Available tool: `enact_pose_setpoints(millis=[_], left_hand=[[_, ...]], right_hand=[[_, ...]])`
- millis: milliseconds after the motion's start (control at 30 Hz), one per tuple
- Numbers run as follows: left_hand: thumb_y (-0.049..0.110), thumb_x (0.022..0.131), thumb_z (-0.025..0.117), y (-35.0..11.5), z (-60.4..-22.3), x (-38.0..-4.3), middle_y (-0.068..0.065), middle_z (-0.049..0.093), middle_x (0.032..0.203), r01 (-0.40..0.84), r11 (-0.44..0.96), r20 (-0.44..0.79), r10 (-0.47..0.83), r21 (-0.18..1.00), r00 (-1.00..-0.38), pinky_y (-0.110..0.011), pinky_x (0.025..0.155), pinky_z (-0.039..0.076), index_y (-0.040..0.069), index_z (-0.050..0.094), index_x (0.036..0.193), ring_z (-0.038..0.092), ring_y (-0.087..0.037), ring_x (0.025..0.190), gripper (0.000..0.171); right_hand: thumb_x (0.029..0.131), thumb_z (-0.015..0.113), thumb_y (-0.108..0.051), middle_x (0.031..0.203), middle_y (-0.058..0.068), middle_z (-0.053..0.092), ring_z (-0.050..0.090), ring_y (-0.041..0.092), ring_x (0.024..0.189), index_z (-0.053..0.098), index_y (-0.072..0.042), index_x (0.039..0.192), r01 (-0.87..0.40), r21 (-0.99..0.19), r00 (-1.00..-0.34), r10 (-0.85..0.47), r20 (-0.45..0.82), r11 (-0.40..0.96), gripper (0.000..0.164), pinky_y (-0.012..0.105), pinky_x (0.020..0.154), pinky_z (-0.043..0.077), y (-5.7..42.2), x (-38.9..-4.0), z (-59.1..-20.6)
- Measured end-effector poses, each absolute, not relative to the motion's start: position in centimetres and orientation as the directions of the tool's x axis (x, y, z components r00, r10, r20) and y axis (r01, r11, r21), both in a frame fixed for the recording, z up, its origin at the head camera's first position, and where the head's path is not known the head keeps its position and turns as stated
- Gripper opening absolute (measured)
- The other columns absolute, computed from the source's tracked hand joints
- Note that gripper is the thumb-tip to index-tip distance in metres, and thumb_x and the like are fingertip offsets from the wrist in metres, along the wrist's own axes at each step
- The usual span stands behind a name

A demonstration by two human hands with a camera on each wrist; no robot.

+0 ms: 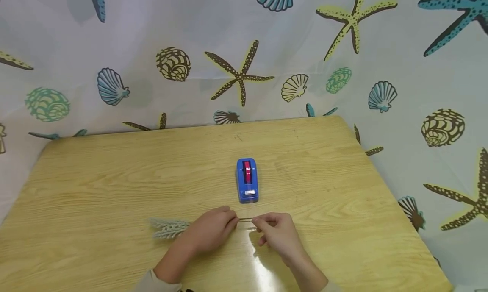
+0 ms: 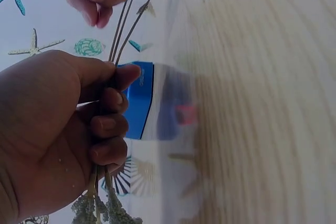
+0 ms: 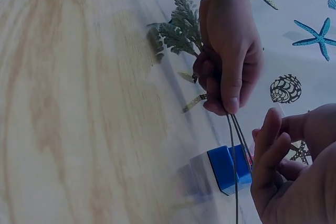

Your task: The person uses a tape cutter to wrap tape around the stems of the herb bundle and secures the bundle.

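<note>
Grey-green leafy sprigs with thin brown stems lie across the front middle of the table. My left hand grips the stems in curled fingers, with the leafy heads sticking out on its left side. Bare stem ends run out past the thumb and fan slightly apart. To the right, my right hand pinches at the stems between thumb and forefinger, its other fingers loosely curled. One stem hangs apart from the others in the right wrist view.
A blue tape dispenser with a red core stands just beyond the hands, its cutting edge towards me. The wooden table meets a cloth printed with shells and starfish at the back and right.
</note>
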State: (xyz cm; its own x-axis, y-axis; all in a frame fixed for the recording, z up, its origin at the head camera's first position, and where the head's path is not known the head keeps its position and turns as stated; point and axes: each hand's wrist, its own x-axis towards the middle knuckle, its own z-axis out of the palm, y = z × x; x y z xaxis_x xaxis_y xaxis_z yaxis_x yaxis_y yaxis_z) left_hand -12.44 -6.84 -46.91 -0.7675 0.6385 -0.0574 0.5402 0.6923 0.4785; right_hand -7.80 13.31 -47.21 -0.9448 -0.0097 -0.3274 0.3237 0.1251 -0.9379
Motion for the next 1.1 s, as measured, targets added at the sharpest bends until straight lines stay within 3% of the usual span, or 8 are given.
enact_pose_setpoints(millis=[500,800,933,1100], left_hand=[[0.013,0.105,0.047,-4.9,-46.6,-13.0,0.002,0.056,0.086,0.546,0.63,-0.07,0.687,0.552,-0.723,-0.033,0.076,0.05,0.003,0.07,0.102,0.053,-0.011,0.081,0.025],[0.023,0.107,0.045,-4.2,-46.8,-13.0,0.005,0.051,0.077,0.467,0.662,-0.106,0.634,0.586,-0.766,-0.028,0.067,0.042,0.012,0.064,0.088,0.046,-0.011,0.071,0.029],[0.022,0.106,0.047,-3.9,-46.7,-13.0,0.006,0.051,0.074,0.48,0.657,-0.083,0.635,0.581,-0.768,-0.028,0.066,0.041,0.013,0.062,0.084,0.046,-0.01,0.069,0.028],[0.021,0.106,0.048,-3.9,-46.5,-12.9,0.005,0.05,0.072,0.506,0.647,-0.057,0.646,0.571,-0.761,-0.027,0.064,0.041,0.012,0.06,0.081,0.045,-0.01,0.068,0.029]], right_hand=[[0.096,0.064,-0.018,0.079,0.004,0.065,0.057,0.01,0.051,0.07,0.009,0.107,0.313,-0.941,-0.947,-0.038,-0.32,0.128,0.03,0.017,0.048,0.045,13.0,-7.9,-47.8],[0.094,0.065,-0.016,0.079,0.01,0.067,0.056,0.009,0.05,0.071,0.009,0.105,0.289,-0.948,-0.955,-0.03,-0.295,0.132,0.028,0.017,0.047,0.043,13.0,-7.8,-47.9],[0.093,0.068,-0.02,0.078,0.011,0.071,0.058,0.008,0.048,0.074,0.006,0.098,0.222,-0.938,-0.97,-0.037,-0.24,0.264,0.027,0.016,0.043,0.04,13.3,-7.7,-47.4],[0.092,0.071,-0.019,0.083,0.005,0.069,0.056,0.005,0.05,0.076,-0.003,0.097,-0.005,-0.849,-0.999,-0.04,-0.019,0.529,0.018,0.017,0.043,0.04,14.1,-7.7,-46.0]])
